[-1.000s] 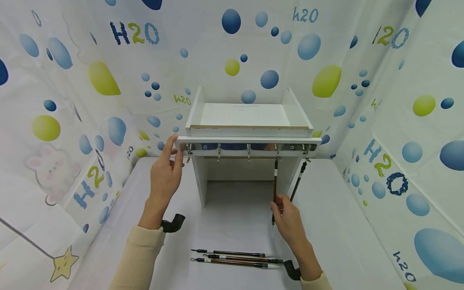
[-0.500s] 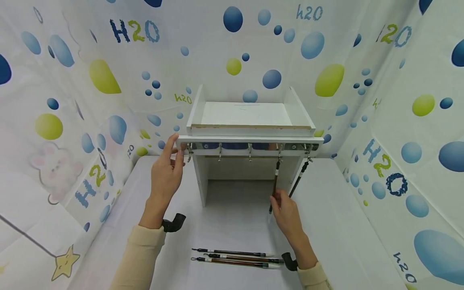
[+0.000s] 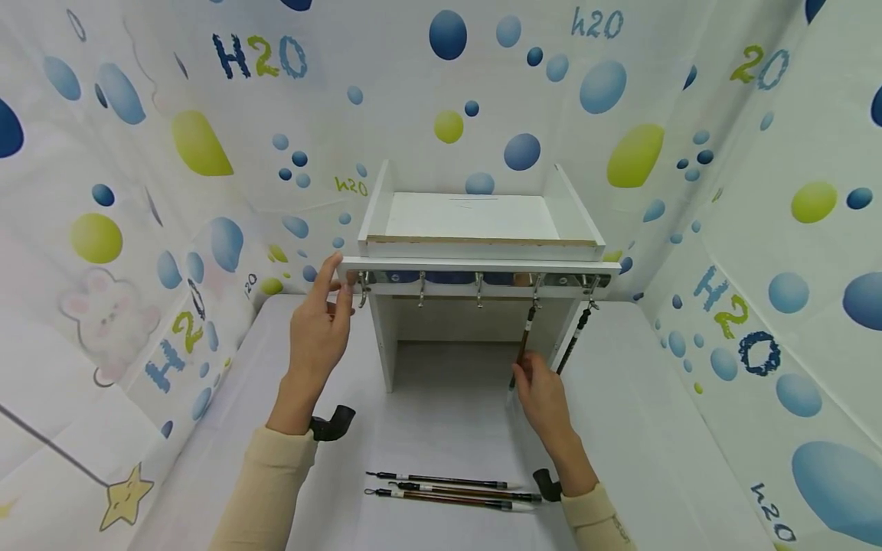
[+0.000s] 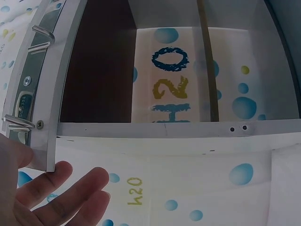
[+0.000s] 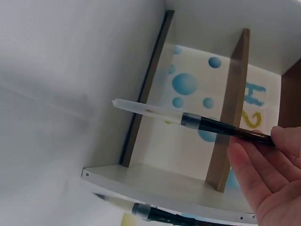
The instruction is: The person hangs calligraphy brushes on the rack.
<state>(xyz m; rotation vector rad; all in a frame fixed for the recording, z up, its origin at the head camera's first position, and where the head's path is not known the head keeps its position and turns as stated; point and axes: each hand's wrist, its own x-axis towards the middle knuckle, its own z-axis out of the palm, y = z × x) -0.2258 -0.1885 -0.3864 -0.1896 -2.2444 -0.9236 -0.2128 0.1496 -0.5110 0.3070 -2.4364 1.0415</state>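
Brush (image 3: pixel 527 333) tilted more, pale surface (image 3: pixel 634 428), perhaps curtains (image 3: pixel 406 99)

Both forearms (image 3: pixel 265 490) are slanting in from below, the left hand (image 3: pixel 319 329) standing higher with its fingers (image 4: pixel 70 193) spreading apart, its thumb (image 4: pixel 16 153) apparently bending though the wrist view is cropping it, while the right hand (image 3: pixel 544 394) is sitting lower, thumb and fingertips (image 5: pixel 237 151) pinching.

The head view is bright, softly shadowed inside the shelf (image 3: pixel 475 251); the 2 wrist views are dimmer.
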